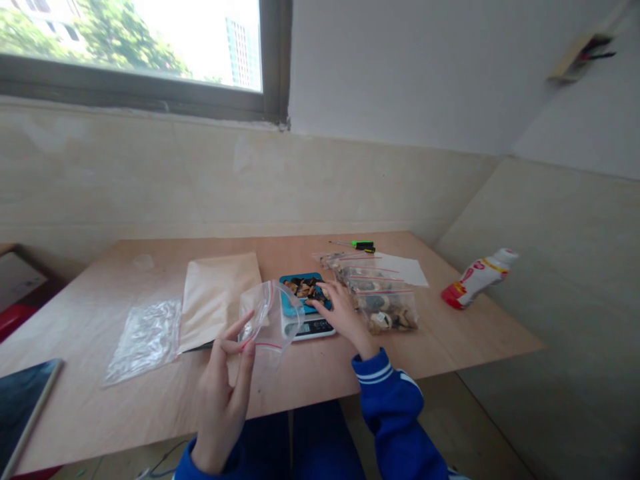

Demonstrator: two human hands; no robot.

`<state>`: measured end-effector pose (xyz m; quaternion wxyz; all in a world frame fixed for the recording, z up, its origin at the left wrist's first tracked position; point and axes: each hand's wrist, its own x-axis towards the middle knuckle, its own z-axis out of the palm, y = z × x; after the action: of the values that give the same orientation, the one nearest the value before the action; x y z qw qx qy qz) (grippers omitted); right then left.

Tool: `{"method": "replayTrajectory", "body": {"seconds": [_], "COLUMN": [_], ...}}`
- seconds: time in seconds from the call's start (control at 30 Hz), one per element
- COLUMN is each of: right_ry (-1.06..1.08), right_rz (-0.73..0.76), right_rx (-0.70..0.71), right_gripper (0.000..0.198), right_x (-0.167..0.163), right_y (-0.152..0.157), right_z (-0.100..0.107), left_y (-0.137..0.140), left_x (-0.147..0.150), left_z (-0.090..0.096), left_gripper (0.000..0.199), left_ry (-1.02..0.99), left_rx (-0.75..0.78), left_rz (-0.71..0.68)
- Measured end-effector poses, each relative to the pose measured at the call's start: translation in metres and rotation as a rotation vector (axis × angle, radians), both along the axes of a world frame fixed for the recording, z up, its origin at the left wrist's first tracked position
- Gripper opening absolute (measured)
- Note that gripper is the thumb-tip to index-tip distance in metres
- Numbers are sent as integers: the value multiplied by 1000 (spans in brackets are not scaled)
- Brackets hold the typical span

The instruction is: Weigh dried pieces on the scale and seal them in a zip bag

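My left hand [227,380] pinches the rim of a clear zip bag [287,327] with a red line along its mouth. The bag's mouth gapes toward the right. My right hand [343,313] reaches over a small kitchen scale [325,328] with a blue top, its thumb and fingers apart. Brown and dark dried pieces [303,288] lie on the scale, right at those fingertips. Whether the fingertips touch the pieces is unclear. Beside the right hand, several filled zip bags [390,319] lie in a row, holding similar dried pieces.
Left of the scale lie a brown paper sheet or envelope [217,293] and a stack of clear bags [145,337]. A green-black screwdriver [363,245] and white paper [407,268] lie behind. A red-white bottle [477,279] stands right; a tablet-like device [27,407] is at left.
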<state>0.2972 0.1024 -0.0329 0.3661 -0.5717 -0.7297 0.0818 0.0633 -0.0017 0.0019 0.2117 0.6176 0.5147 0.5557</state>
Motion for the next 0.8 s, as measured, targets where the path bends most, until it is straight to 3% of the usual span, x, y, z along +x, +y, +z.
{"method": "replayTrajectory", "body": {"seconds": [0.1, 0.2, 0.33, 0.53, 0.67, 0.8], "right_ry": [-164, -191, -109, 148, 473, 941], "right_rz": [30, 43, 69, -29, -14, 129], "right_rx": [-54, -50, -41, -87, -125, -222], "right_gripper": [37, 31, 26, 30, 27, 41], "right_x": [3, 3, 5, 8, 2, -18], "right_y": [14, 18, 21, 23, 16, -7], "right_z": [-14, -18, -19, -16, 7, 54], "left_y": [-1, -2, -2, -3, -2, 0], "left_x": [6, 12, 16, 18, 18, 18], "left_z": [-5, -9, -12, -13, -12, -11], "left_gripper": [11, 12, 14, 19, 20, 17], "left_ry": [-92, -185, -277, -305, -271, -220], "left_rx": [-59, -103, -121, -150, -154, -131], "left_rz": [-8, -16, 15, 60, 79, 50]}}
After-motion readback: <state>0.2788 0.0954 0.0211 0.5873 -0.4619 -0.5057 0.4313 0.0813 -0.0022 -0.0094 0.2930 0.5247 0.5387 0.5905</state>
